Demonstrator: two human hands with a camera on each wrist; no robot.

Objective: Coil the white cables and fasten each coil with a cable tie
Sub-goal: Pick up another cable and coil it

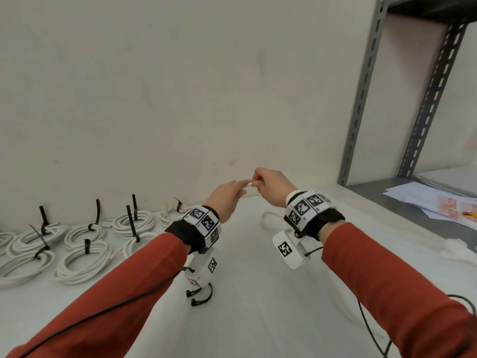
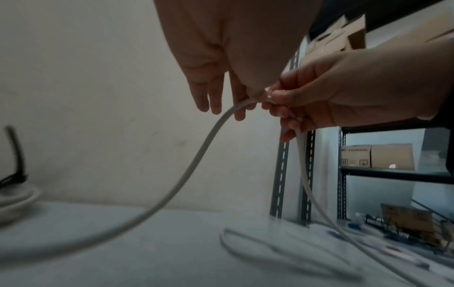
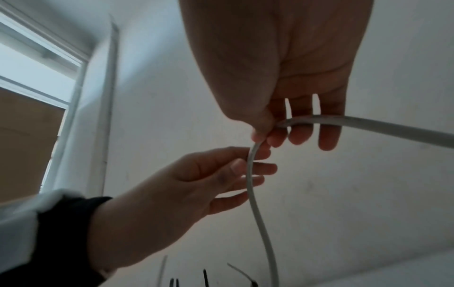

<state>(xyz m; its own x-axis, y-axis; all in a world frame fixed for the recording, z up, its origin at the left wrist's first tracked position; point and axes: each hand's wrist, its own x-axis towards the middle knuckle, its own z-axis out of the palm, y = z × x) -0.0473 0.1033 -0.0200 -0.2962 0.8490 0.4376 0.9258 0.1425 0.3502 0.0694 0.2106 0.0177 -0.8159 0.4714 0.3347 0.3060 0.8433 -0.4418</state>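
Observation:
Both hands are raised above the white table [image 1: 258, 306], close to the wall. My right hand [image 1: 258, 182] pinches a white cable [image 1: 249, 184] between thumb and forefinger. My left hand [image 1: 242, 186] meets it from the left and pinches the same cable beside it, its other fingers fairly straight. In the left wrist view the cable [image 2: 196, 161] hangs from my left hand [image 2: 251, 101] down to the table. A second strand drops from my right hand [image 2: 277, 105]. In the right wrist view the cable [image 3: 255, 203] bends at my right hand [image 3: 264, 136] and crosses my left hand [image 3: 243, 165].
Several white coils [image 1: 82, 262] bound with black cable ties [image 1: 133, 223] lie at the table's left. A slack loop of cable [image 1: 268, 218] rests under my right wrist. A grey metal shelf rack [image 1: 361, 99] stands at the right, with papers [image 1: 438, 200] on its shelf.

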